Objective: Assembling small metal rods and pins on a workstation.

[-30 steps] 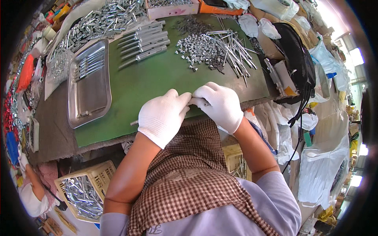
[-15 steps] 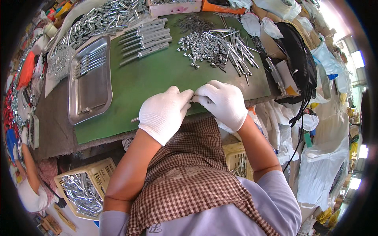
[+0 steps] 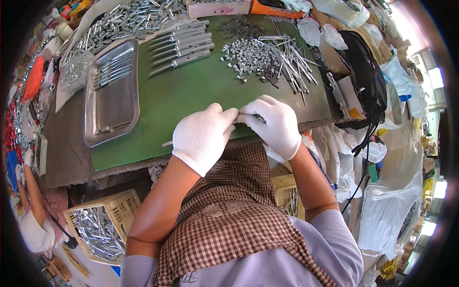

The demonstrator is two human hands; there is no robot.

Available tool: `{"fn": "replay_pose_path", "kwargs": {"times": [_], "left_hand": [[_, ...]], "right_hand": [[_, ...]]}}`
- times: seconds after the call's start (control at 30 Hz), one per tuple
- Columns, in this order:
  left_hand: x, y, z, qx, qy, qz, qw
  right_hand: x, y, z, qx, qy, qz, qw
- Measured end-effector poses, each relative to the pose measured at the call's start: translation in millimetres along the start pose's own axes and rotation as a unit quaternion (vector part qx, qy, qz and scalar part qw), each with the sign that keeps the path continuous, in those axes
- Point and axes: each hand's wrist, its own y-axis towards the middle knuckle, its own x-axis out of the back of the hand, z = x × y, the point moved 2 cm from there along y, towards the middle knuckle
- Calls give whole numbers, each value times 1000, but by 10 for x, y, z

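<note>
1. Both hands meet over the near edge of the green, smooth-faced tabletop (image 3: pixel 191 103), with the forearms rising from the lower edge of the view and angled inward.
2. The left hand (image 3: pixel 203 136), in a white knitted glove with a ribbed cuff, is bent inward, its back upward and its thumb and forefinger pointing right.
3. The right hand (image 3: pixel 272 125), in a matching white glove, arches over with curled fingers, its fingertips pointing left and meeting those of the left hand.
4. A slim, round silver metal rod (image 3: pixel 167 143) lies low in front of the person, over the green surface; one end sticks out beside the left wrist, and the glove hides the rest.
5. The left grip is narrow, fingers folded around the rod; its exact hold is covered.
6. The right grip is also narrow, pinched at the tips, with a small grey metal piece (image 3: pixel 259 118) showing among the fingers; its full shape cannot be told.
7. Left of the hands stands a shiny, round-cornered steel tray (image 3: pixel 114 112), with slender metal rods (image 3: pixel 114 71) lined up inside.
8. Beyond the hands lie a row of thick silver tubes (image 3: pixel 181 60), a heap of short, bright metal cylinders (image 3: pixel 246 52) and a scatter of long, thin pins (image 3: pixel 296 67).
</note>
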Motion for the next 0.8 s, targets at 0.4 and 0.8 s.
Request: {"fn": "replay_pose_path", "kwargs": {"times": [0.4,0.8], "left_hand": [[-34,-50,-10,-16,6,-51,999],[-50,-64,-17,-11,1,-71,997]], "right_hand": [[-31,-32,-16,3,-19,-1,1000],[273,-24,-113,-71,-94,47,992]]}}
